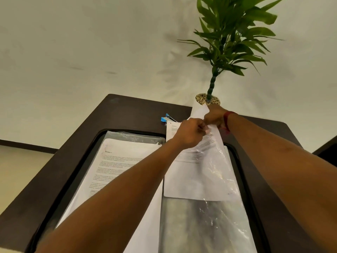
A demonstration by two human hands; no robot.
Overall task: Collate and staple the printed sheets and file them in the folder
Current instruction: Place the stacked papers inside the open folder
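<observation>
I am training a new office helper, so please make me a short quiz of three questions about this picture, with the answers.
1. True or false: the blue stapler lies on the dark table, beyond the left hand.
2. What do the left hand and the right hand hold in their fingers? A) the stapler B) the far end of a printed sheet at its clear sleeve C) a pen
3. Fill in: the left page is headed "Section ___".
Key: 1 true; 2 B; 3 "2".
</observation>
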